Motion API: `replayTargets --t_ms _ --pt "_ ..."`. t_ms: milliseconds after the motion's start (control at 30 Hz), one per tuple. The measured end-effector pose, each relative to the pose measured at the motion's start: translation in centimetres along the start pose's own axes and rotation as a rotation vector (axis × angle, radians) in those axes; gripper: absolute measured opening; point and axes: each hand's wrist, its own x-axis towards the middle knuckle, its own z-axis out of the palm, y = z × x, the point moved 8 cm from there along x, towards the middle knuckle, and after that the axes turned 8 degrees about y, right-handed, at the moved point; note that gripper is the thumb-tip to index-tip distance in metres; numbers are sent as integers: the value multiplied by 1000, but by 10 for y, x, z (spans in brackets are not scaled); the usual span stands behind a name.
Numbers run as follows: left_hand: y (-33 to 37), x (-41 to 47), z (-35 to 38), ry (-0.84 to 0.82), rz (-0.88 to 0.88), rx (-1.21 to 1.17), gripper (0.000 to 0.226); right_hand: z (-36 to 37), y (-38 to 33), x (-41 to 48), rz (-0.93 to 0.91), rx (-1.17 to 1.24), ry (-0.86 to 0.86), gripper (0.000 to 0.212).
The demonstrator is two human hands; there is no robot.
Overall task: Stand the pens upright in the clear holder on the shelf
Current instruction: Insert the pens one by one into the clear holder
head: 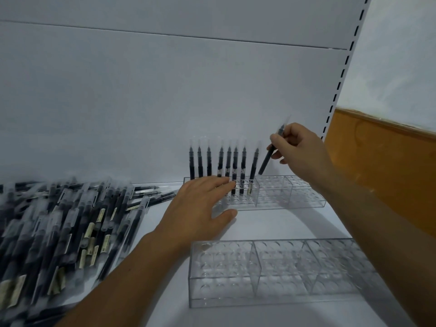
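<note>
A clear holder (290, 197) stands at the back of the white shelf, and several black pens (220, 164) stand upright in its left section. My right hand (299, 149) pinches one black pen (267, 159), tilted, its lower end just above the holder's middle section. My left hand (203, 208) lies flat with straight fingers against the holder's left front, holding nothing. A large pile of loose black pens (59, 227) covers the shelf at the left.
A second clear holder (271, 272) with no pens in it sits nearer to me on the shelf (259, 225). The white back panel rises behind. A slotted upright (339, 86) bounds the right side, with an orange-brown wall beyond it.
</note>
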Motion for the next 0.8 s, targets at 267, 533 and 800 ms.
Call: replayTargets --t_ms 267,533,800 --pt "-1 1 2 -13 0 2 81 29 9 -12 -8 -241 -321 16" --pt "-1 0 -3 9 -28 -118 59 30 11 -11 -30 -299 -331 15" --pt "-21 -14 -76 234 -342 -255 34 19 4 -14 -129 -634 -410 34"
